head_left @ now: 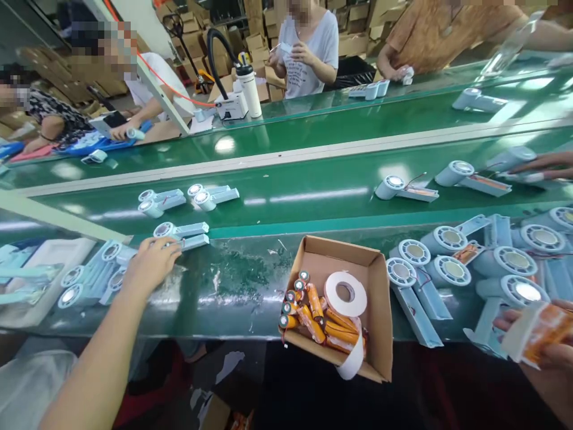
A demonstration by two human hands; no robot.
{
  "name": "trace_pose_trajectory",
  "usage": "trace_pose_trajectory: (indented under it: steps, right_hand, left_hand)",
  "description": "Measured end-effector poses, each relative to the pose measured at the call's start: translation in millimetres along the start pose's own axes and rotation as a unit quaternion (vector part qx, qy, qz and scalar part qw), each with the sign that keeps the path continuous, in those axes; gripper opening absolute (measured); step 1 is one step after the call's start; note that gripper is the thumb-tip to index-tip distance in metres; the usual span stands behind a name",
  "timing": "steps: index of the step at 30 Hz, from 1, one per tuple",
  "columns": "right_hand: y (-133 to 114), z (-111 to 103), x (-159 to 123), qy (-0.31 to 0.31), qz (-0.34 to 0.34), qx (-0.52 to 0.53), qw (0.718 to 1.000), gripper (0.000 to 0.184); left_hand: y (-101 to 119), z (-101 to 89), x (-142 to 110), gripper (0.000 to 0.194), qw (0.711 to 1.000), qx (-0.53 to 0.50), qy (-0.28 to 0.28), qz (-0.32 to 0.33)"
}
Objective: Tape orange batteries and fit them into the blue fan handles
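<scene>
The fingers of the left hand (154, 266) are curled, close together, over pale-blue plastic fan housings (165, 230) at the table's left; whether they are clamped cannot be told. By the right hand (557, 355), partly cut off, an orange-and-white block-shaped piece (535, 334) is held between fingers, near round-headed pale-blue units (452, 270). Orange cylindrical cells (316, 301) and a white tape roll (332, 294) are contained in the open cardboard box (380, 334) between the hands.

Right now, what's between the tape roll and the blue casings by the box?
The cardboard box's side wall stands between the tape roll and the blue casings, as the head view shows.
</scene>
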State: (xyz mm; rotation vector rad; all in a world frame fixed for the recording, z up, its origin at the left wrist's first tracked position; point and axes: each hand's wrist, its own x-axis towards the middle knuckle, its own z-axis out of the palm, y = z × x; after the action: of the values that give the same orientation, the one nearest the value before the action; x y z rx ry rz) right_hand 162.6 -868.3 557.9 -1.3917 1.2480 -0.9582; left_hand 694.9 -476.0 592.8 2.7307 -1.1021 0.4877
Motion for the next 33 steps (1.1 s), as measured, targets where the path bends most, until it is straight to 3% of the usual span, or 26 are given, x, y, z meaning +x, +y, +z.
trace_pose_trajectory:
  steps: [2, 4, 8, 11, 13, 16, 20, 26, 30, 33]
  right_hand:
    - [-27, 18, 9, 0.012, -0.026, 0.01, 1.0, 0.034]
    - [-63, 50, 24, -0.048, -0.084, 0.028, 0.995, 0.036]
    - [-117, 147, 73, -0.214, -0.23, 0.099, 0.944, 0.039]
    - [-124, 218, 110, -0.298, -0.259, 0.091, 0.914, 0.04]
    - [-116, 250, 130, -0.334, -0.277, 0.019, 0.901, 0.037]
    - [-101, 277, 148, -0.373, -0.319, -0.1, 0.865, 0.026]
    - [-89, 289, 151, -0.382, -0.356, -0.247, 0.816, 0.014]
    - [-87, 299, 136, -0.403, -0.369, -0.487, 0.681, 0.024]
    - [-90, 310, 129, -0.411, -0.357, -0.512, 0.665, 0.027]
    - [-101, 301, 123, -0.421, -0.364, -0.492, 0.67, 0.034]
  left_hand:
    - [40, 3.9, 24, 0.057, 0.999, -0.002, -0.014, 0.051]
    - [98, 18.5, 59, 0.047, 0.991, -0.014, -0.046, 0.121]
    - [221, 67.7, 143, 0.032, 0.962, -0.055, -0.139, 0.227]
    - [274, 90.4, 185, 0.024, 0.936, -0.071, -0.216, 0.269]
    - [284, 93.4, 198, 0.019, 0.922, -0.082, -0.248, 0.287]
    - [280, 89.6, 206, 0.013, 0.91, -0.093, -0.282, 0.289]
    - [279, 87.0, 209, 0.017, 0.918, -0.096, -0.295, 0.246]
    - [298, 96.7, 203, 0.028, 0.947, -0.115, -0.246, 0.171]
    - [308, 96.8, 201, 0.021, 0.952, -0.132, -0.225, 0.158]
    - [309, 79.0, 194, 0.027, 0.954, -0.149, -0.199, 0.17]
